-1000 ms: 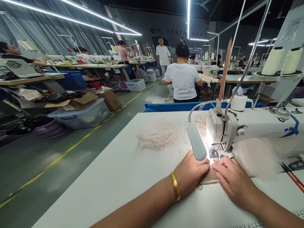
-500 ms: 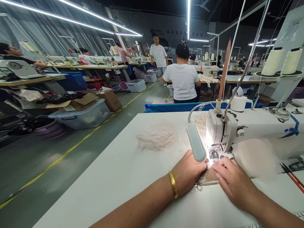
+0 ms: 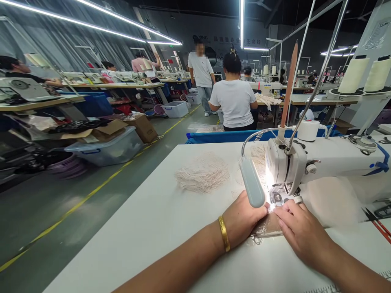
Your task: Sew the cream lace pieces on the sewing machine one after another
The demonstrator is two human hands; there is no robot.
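Under the lit needle area of a white sewing machine (image 3: 317,156), both hands press on a beige, lace-edged fabric piece (image 3: 270,226). My left hand (image 3: 242,219) lies at the fabric's left side, its fingers closed together on the edge and partly hidden by the grey lamp head (image 3: 252,183). My right hand (image 3: 301,230) is at the fabric's right, thumb and fingers pinched on it near the presser foot. The fingertips of both hands nearly meet in the bright light. To the left on the white table (image 3: 146,228) rests a pile of cream lace (image 3: 203,173).
Red-handled scissors (image 3: 380,228) lie at the right table edge. Thread cones (image 3: 352,75) stand behind the machine. Beyond a blue cloth (image 3: 220,137) sits a person in a white shirt (image 3: 232,101); another person (image 3: 201,71) stands in the aisle. More lace lies behind the lamp.
The person in the aisle has come closer. A person in pink at the back left has shifted left. My hands have barely moved on the fabric.
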